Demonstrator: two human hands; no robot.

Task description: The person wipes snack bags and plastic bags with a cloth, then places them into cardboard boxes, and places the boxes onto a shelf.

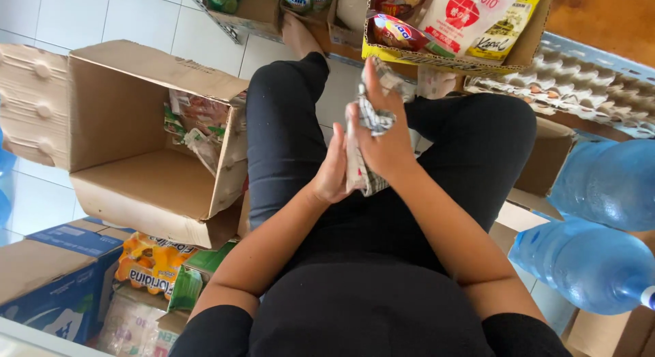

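Here, crumpled patterned packet (361, 162) pressed between left hand (332, 171), right hand (382, 135), over lap

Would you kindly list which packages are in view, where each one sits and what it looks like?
Sachet strip: held by both hands over the lap, white with dark print.
White pouch: in the yellow tray at top, red emblem.
Open carton: on its side at left, brown.
Orange pack: lower left, crinkled.

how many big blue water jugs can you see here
2, both at the right edge: one jug beside the knee, the other jug below it, nearer the camera. More may lie outside the frame.
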